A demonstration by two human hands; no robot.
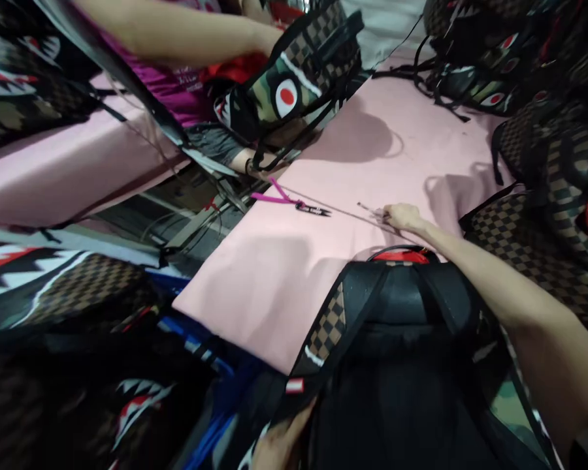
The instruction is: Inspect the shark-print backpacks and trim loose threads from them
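A black backpack [402, 365] with checkered and camouflage side panels stands in front of me, its padded back and straps facing me. At its lower left edge, my left hand [280, 442] holds the side near a small red-and-white tag [294, 386]; part of the hand is cut off by the frame. My right hand [402, 218] reaches past the bag to the pink table [274, 274], its fingers closed around a small, pale, slim object [370, 210] too blurred to name. Left of it lie black thread snips [313, 209] with a magenta ribbon [274, 196].
A thin cord [338, 210] crosses the table. Opposite, a person in a magenta shirt [169, 91] handles another backpack [294, 85]. More bags are piled at right [509, 228] and lower left [93, 287]. A metal frame bar [127, 78] slants across the left side.
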